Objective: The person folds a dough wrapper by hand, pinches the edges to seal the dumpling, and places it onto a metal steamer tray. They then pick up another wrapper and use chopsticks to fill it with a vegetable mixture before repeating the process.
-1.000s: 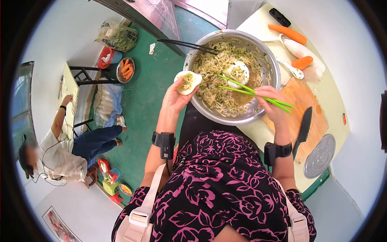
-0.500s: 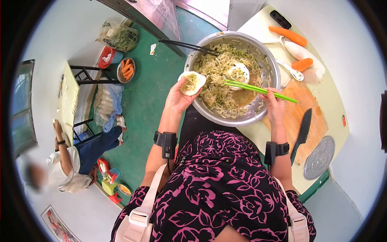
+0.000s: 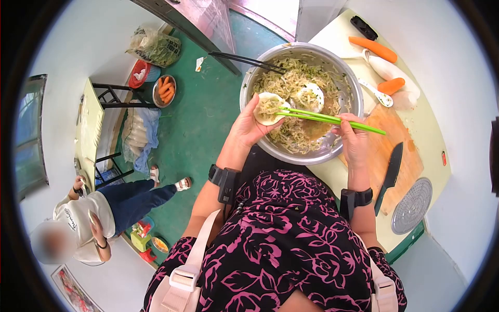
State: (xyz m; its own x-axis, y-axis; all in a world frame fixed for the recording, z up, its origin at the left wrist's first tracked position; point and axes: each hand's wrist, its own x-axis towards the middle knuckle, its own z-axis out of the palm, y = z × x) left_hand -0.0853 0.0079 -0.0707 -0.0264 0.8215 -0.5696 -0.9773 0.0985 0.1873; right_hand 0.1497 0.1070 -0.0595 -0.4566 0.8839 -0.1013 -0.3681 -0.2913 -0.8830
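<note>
My left hand (image 3: 248, 126) cups a round dumpling wrapper (image 3: 269, 108) with shredded filling on it, held over the near rim of a large steel bowl (image 3: 340, 145). My right hand (image 3: 354, 139) grips green chopsticks (image 3: 332, 119), whose tips touch the filling on the wrapper. The bowl holds pale shredded vegetable filling (image 3: 291, 83) and a white spoon (image 3: 311, 97).
Black chopsticks (image 3: 244, 60) rest across the bowl's far rim. On the counter lie a wooden cutting board (image 3: 396, 135), a black knife (image 3: 389, 174), carrots (image 3: 373, 48), a white radish (image 3: 395, 73) and a round steamer plate (image 3: 411, 203). Another person (image 3: 88, 218) stands at lower left by a small table (image 3: 88, 125).
My left hand moved the wrapper right, over the bowl, and the chopstick tips came to it. The other person rose from the stool and stepped toward the lower left.
</note>
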